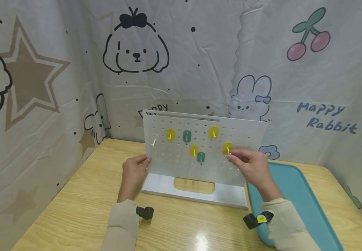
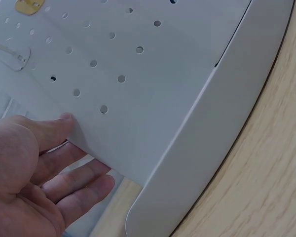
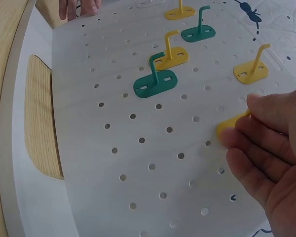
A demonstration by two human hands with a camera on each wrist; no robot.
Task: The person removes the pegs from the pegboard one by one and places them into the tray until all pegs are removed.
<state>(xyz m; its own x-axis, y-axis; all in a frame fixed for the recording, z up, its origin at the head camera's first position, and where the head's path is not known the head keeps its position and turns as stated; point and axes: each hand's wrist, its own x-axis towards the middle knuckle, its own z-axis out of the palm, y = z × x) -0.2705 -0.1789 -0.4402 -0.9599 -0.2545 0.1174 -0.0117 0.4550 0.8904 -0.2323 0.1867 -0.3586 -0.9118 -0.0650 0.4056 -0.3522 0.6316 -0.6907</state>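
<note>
A white pegboard (image 1: 168,164) stands upright on its base, with yellow and green hooks fixed to its face. My left hand (image 1: 133,174) grips the board's left edge, the thumb on the front and the fingers behind it. At the right side of the board, my right hand (image 1: 256,169) pinches a yellow hook (image 1: 227,145) between thumb and fingers; its plate lies against the holes, partly covered by the fingers in the right wrist view. To its left are a green hook (image 3: 155,84), another yellow hook (image 1: 213,132) and, near the left edge, a white hook (image 1: 154,140).
A blue-green tray (image 1: 297,198) lies on the wooden table (image 1: 174,223) right of the board, under the right forearm. The board's base (image 1: 228,195) has a wide cutout at its middle. A patterned curtain (image 1: 199,69) hangs close behind and along both sides.
</note>
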